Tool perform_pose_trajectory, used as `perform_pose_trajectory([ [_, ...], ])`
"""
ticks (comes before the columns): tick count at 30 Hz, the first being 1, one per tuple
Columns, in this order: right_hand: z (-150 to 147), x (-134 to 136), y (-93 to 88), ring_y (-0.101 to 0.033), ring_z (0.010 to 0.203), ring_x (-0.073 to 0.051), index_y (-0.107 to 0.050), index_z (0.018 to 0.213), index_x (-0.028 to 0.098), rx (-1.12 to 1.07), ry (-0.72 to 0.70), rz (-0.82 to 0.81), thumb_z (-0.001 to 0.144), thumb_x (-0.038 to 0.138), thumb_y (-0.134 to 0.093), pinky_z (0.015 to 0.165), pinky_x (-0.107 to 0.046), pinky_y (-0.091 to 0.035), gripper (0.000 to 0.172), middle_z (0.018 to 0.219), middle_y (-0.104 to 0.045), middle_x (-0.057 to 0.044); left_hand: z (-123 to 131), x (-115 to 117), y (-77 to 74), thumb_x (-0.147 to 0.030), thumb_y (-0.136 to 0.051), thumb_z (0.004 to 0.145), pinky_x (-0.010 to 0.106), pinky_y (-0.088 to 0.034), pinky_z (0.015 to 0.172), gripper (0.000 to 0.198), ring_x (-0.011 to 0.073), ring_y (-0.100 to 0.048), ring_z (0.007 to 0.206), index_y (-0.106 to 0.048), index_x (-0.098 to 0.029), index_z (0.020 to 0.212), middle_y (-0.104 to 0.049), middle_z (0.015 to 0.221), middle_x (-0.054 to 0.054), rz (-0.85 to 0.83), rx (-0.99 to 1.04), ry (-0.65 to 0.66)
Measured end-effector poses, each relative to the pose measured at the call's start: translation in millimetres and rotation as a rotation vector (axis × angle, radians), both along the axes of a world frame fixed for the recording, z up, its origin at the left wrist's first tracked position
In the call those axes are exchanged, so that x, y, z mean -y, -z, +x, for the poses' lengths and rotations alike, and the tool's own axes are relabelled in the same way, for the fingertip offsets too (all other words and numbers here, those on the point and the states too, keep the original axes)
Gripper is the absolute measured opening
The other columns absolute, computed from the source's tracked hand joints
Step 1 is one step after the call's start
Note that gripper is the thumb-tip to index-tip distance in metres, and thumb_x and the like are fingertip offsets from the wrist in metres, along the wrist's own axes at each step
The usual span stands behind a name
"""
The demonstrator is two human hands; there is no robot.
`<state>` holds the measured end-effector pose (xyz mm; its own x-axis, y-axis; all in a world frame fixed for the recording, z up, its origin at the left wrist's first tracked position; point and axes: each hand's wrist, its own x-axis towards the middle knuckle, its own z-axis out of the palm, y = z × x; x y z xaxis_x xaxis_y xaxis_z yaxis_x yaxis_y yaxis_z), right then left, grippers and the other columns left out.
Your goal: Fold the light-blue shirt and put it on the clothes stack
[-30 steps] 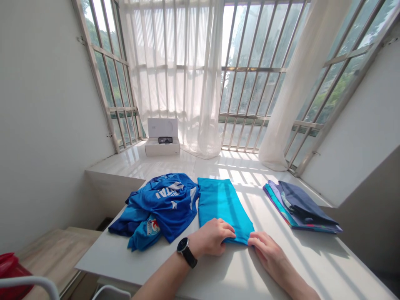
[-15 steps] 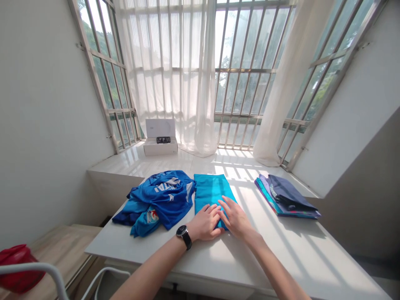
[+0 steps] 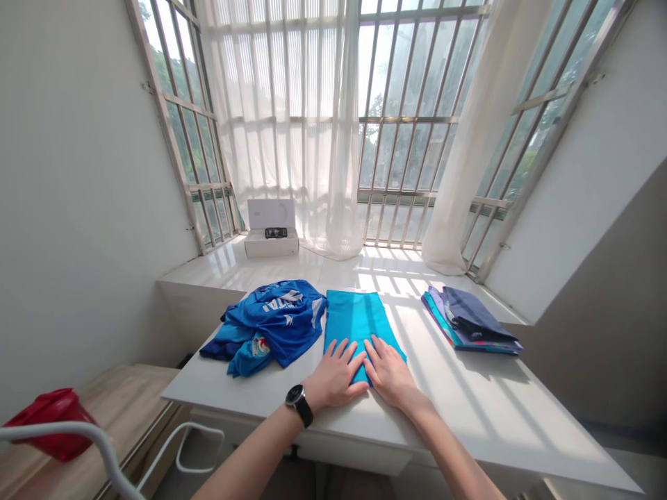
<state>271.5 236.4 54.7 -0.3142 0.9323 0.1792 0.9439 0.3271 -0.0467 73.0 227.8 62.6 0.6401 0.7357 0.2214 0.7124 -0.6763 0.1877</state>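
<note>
Pressing down with the left grip (image 3: 336, 375) and right grip (image 3: 390, 378) open and flat, not clenched, on the folded turquoise cloth (image 3: 351, 323) on the white counter (image 3: 469, 410), we note that a sideways palm drag could skew its folds or shove it into the crumpled blue jersey (image 3: 274, 323) just beside it.

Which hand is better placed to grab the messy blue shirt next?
Probably the left hand: it rests on the teal cloth nearer the blue shirt, while the right hand lies farther away.
</note>
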Motion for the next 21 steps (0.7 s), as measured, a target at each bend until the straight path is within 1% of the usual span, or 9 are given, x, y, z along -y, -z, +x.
perform_pose_trajectory([
  [4,1.7,35.3,0.8,-0.042,0.147,-0.034,-0.051,0.152,0.017,-0.025,0.009,-0.002,0.104,0.038,-0.041,0.120,-0.051,-0.037,0.054,0.162,-0.042,-0.015,-15.2,38.7,-0.4,-0.063,-0.048,0.100,0.065,-0.026,0.120,0.066,0.0393,-0.032,0.150,-0.039,-0.029,0.156,-0.037,0.164,0.012,-0.009,-0.003,0.022],
  [7,11.0,59.0,-2.9,-0.042,0.147,-0.036,-0.052,0.151,0.019,-0.090,-0.028,-0.071,0.102,0.050,-0.043,0.120,-0.055,-0.037,0.058,0.161,-0.043,-0.016,-25.2,63.9,-3.7,-0.062,-0.050,0.099,0.063,-0.029,0.120,0.067,0.0380,-0.033,0.151,-0.037,-0.032,0.157,-0.036,0.165,0.011,-0.014,-0.006,-0.003],
  [9,19.1,73.8,-5.0,-0.039,0.149,-0.038,-0.050,0.153,0.022,-0.136,-0.088,-0.115,0.097,0.060,-0.050,0.120,-0.058,-0.035,0.067,0.162,-0.041,-0.014,-29.6,75.9,-5.6,-0.061,-0.053,0.099,0.061,-0.031,0.120,0.069,0.0369,-0.033,0.151,-0.036,-0.031,0.158,-0.035,0.166,0.011,-0.009,-0.015,-0.003],
  [11,25.4,87.7,-5.1,-0.035,0.151,-0.039,-0.045,0.156,0.023,-0.157,-0.124,-0.147,0.088,0.064,-0.063,0.121,-0.058,-0.034,0.081,0.165,-0.036,-0.013,-32.0,84.1,-5.4,-0.060,-0.058,0.096,0.061,-0.033,0.120,0.073,0.0373,-0.034,0.151,-0.035,-0.030,0.159,-0.035,0.166,0.012,0.000,-0.026,0.010],
  [13,28.3,100.1,-2.6,-0.034,0.151,-0.040,-0.042,0.158,0.023,-0.157,-0.115,-0.158,0.081,0.054,-0.073,0.121,-0.056,-0.035,0.088,0.166,-0.035,-0.013,-32.8,90.1,-2.3,-0.051,-0.066,0.094,0.061,-0.034,0.120,0.075,0.0374,-0.036,0.150,-0.035,-0.031,0.159,-0.036,0.165,0.011,0.011,-0.040,0.014],
  [15,28.4,110.4,2.4,-0.035,0.151,-0.038,-0.043,0.157,0.022,-0.154,-0.099,-0.152,0.080,0.040,-0.073,0.121,-0.054,-0.036,0.085,0.165,-0.036,-0.013,-33.0,95.2,2.7,-0.034,-0.069,0.092,0.060,-0.034,0.121,0.074,0.0356,-0.038,0.149,-0.036,-0.032,0.158,-0.038,0.164,0.009,0.022,-0.049,0.009],
  [18,29.7,122.1,11.2,-0.038,0.150,-0.035,-0.045,0.156,0.021,-0.145,-0.107,-0.126,0.077,0.016,-0.064,0.122,-0.053,-0.037,0.082,0.164,-0.038,-0.012,-34.8,102.9,8.7,-0.007,-0.059,0.085,0.057,-0.034,0.122,0.078,0.0317,-0.040,0.149,-0.038,-0.031,0.156,-0.041,0.163,0.006,0.041,-0.028,0.009],
  [19,31.6,125.1,13.1,-0.039,0.149,-0.035,-0.046,0.156,0.021,-0.144,-0.121,-0.115,0.074,0.009,-0.061,0.121,-0.052,-0.037,0.084,0.164,-0.038,-0.012,-36.1,105.3,9.1,-0.002,-0.055,0.081,0.056,-0.034,0.122,0.081,0.0306,-0.040,0.149,-0.040,-0.030,0.155,-0.043,0.162,0.006,0.040,-0.007,0.017],
  [21,38.2,129.3,13.4,-0.043,0.147,-0.034,-0.051,0.153,0.019,-0.155,-0.160,-0.105,0.068,0.002,-0.056,0.120,-0.051,-0.040,0.086,0.162,-0.042,-0.013,-39.4,108.8,6.3,0.003,-0.049,0.077,0.054,-0.033,0.123,0.079,0.0282,-0.044,0.147,-0.045,-0.027,0.150,-0.050,0.157,0.005,0.007,0.069,0.045],
])
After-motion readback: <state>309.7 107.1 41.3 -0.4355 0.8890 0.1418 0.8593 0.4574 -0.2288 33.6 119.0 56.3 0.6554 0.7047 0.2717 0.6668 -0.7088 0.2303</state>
